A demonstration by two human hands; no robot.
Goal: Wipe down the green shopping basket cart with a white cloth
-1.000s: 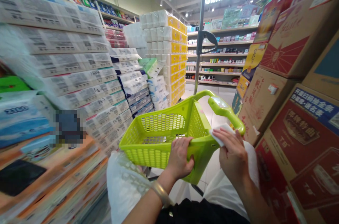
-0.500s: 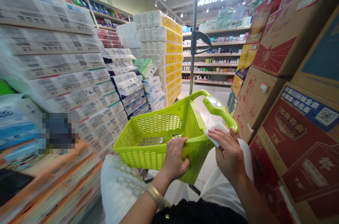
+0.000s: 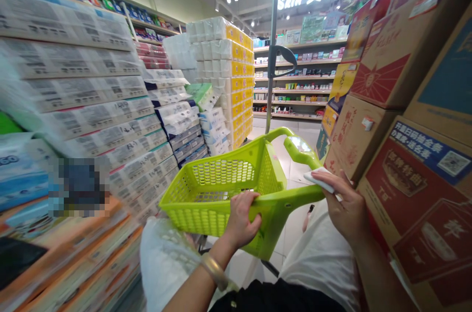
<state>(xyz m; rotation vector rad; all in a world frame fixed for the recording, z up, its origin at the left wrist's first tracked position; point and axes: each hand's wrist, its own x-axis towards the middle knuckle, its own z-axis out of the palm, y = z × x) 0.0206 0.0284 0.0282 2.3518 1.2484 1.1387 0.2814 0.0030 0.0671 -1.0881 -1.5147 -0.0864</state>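
Note:
A lime-green plastic shopping basket [image 3: 214, 182] with a thick handle [image 3: 300, 150] sits in front of me, and I see nothing inside it. My left hand [image 3: 241, 218] is closed over the basket's near rim; a gold bangle circles that wrist. My right hand [image 3: 344, 206] pinches a white wipe [image 3: 320, 179] and presses it against the right end of the handle.
Stacked tissue packs [image 3: 96, 105] fill the left side. Yellow-and-white paper rolls [image 3: 230, 76] stand further down the aisle. Cardboard boxes [image 3: 405, 120] are piled close on the right. A metal pole [image 3: 273, 46] rises behind the basket, and product shelves [image 3: 298, 81] line the back.
My right hand slid the white wipe to the right along the handle, from the basket's near corner to the handle's outer end. My left hand kept its hold on the rim.

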